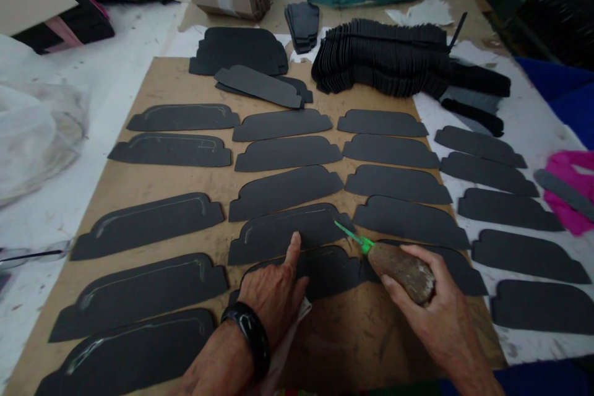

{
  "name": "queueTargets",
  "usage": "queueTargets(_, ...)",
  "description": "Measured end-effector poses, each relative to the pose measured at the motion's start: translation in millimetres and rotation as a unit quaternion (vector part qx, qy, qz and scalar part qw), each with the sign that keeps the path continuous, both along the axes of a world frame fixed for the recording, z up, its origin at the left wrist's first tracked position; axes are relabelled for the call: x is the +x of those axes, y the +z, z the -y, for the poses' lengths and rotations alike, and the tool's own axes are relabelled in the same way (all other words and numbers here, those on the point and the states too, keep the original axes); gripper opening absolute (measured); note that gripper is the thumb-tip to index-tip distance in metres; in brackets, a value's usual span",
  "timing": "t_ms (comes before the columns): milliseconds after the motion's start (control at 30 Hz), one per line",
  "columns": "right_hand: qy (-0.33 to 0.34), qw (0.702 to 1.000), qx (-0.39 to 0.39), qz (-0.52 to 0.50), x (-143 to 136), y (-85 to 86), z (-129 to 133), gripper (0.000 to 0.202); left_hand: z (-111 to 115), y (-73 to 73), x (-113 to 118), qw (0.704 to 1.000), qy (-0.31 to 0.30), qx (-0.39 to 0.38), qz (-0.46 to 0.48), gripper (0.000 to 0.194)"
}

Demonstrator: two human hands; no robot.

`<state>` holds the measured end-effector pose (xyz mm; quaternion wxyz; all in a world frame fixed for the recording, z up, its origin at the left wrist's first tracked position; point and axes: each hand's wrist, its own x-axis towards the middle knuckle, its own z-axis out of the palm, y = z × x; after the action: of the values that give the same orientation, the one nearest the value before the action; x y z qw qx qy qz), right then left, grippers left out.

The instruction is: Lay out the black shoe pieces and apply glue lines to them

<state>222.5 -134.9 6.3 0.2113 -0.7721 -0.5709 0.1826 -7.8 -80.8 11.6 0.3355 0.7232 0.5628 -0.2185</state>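
Twenty flat, dark-grey sheet pieces with stepped ends (288, 153) are lying in four columns of five, three columns mainly on one brown board (171, 180) and the rightmost on the white-covered table (125, 68). Six are showing a pale line near the curved edge: all five in the leftmost column and the fourth from the top in the second.

On that fourth piece (269, 236), the person's left hand (271, 288) is resting an outstretched index finger; its other fingers are partly hidden, so whether they are gripping anything cannot be told. One glossy black bangle (253, 337) is circling that wrist. The right hand (439, 312) is pinching one brown, rounded, worn-looking tool (401, 269) between thumb and fingers, its single slim green tip (349, 232) pointing over the piece's right end; contact is unclear.

Beyond the columns, one stack of dark sheet pieces (239, 51), at least two overlapping loose pieces (260, 86) and one long row of tightly packed black pieces (380, 55) are lying.
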Motion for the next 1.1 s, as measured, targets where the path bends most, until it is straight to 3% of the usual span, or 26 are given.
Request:
queueTargets(267,-0.038,0.999,-0.019,-0.028,1,0.1,-4,0.043,2,-1.1,0,1.0,0.001,0.006,0.001,0.063)
queueTargets(533,-0.099,0.976,-0.002,-0.193,1,-10.6,-17,0.049,0,-0.3,-3,1.0,0.001,0.023,0.008,0.06)
queueTargets(667,-0.107,0.946,-0.001,-0.306,3,-13.7,-10,0.048,-2,0.2,-6,1.0,0.002,0.025,0.008,0.059)
queueTargets(767,-0.136,0.9,-0.001,-0.414,0,-8.6,-8,0.046,-5,0.0,-11,0.999,0.01,0.031,0.038,0.056)
queueTargets(900,-0.178,0.856,0.002,-0.486,-1,-0.1,-8,0.04,-10,5.3,-20,0.987,0.083,0.058,0.124,0.038)
queueTargets(1000,-0.168,0.86,-0.008,-0.482,2,3.9,-5,0.044,-22,12.7,-22,0.958,0.161,0.103,0.215,0.038)
queueTargets(1100,-0.117,0.878,-0.022,-0.464,4,9.3,0,0.047,-39,16.1,-17,0.909,0.243,0.169,0.294,0.037)
